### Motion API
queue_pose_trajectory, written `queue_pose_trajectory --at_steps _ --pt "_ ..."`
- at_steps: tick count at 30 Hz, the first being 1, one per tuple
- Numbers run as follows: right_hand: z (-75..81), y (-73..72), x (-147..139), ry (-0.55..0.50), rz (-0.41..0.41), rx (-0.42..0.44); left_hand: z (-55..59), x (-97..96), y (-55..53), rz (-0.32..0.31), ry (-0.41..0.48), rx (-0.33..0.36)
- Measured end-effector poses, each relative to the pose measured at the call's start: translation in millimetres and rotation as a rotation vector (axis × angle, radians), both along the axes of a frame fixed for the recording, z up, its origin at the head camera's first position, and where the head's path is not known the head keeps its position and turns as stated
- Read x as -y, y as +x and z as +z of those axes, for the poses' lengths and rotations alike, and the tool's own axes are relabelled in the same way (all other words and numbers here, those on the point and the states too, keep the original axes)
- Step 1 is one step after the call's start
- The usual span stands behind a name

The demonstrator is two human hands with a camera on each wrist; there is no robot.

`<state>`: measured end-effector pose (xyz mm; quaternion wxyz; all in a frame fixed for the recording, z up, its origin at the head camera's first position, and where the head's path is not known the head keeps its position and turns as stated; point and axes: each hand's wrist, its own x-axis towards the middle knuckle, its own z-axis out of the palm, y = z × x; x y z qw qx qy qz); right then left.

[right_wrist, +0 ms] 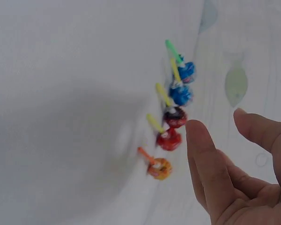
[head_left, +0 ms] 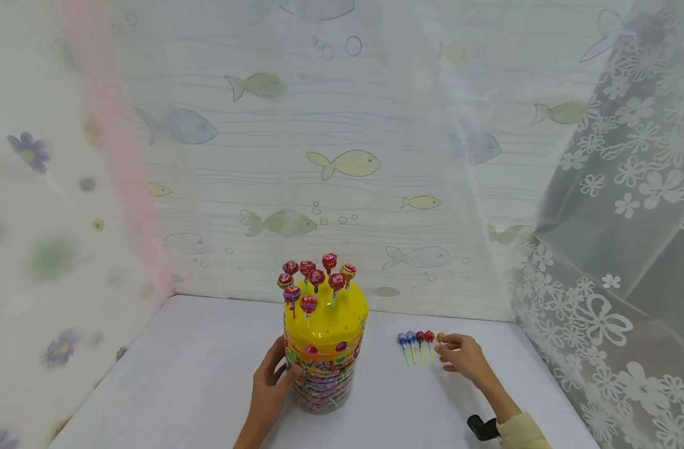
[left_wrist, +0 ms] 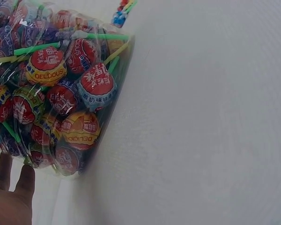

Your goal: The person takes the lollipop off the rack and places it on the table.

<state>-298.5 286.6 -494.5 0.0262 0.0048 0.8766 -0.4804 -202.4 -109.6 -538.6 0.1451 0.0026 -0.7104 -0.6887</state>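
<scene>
A clear jar (head_left: 326, 383) packed with wrapped lollipops stands upright on the table. Its yellow lid (head_left: 342, 315) has small holes, and several lollipops (head_left: 316, 277) stand stick-down in it, mostly toward the back and left. My left hand (head_left: 269, 380) holds the jar's left side, thumb at the front, the other fingers partly hidden. To the right, my right hand (head_left: 462, 358) hovers by an orange lollipop (right_wrist: 160, 168), thumb and fingers apart with nothing between them. Beside that lie a red lollipop (right_wrist: 169, 139), a dark red one (right_wrist: 175, 117) and two blue ones (right_wrist: 181, 93).
The white table (head_left: 218, 362) runs back to a hanging curtain (head_left: 342, 206) printed with fish. A sheer flowered curtain (head_left: 605, 312) borders the right side. Near the right sleeve (head_left: 521, 430) a black object (head_left: 482, 428) sits at the wrist.
</scene>
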Motion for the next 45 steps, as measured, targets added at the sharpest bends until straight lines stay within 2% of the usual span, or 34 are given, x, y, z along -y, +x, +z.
queue_pose_trajectory --at_steps 8,12,15,22,25,30,36,45 --pt "40.1 23.8 33 -0.037 0.226 -0.152 -0.9 1.8 -1.1 -0.005 0.005 -0.004" --pt "62.2 35.2 56 -0.056 0.302 -0.235 -0.6 2.2 -0.9 -0.004 0.008 -0.002" --pt "77.3 42.5 77 -0.072 0.321 -0.299 0.7 2.9 -0.3 0.000 0.011 -0.001" --pt "105.6 56.1 128 -0.274 0.324 -0.507 1.8 2.8 -1.7 0.001 0.011 -0.007" --pt "111.6 58.6 147 -0.324 0.312 -0.555 1.5 3.2 -1.3 0.009 0.004 -0.002" --pt "118.8 59.1 171 -0.364 0.327 -0.573 0.7 3.4 -0.8 0.009 0.005 0.007" --pt "127.3 60.5 185 -0.408 0.380 -0.557 -1.0 1.5 -1.8 -0.005 0.015 0.010" --pt "130.0 55.2 190 -0.459 0.343 -0.552 -1.2 0.1 -1.9 0.008 0.008 0.006"
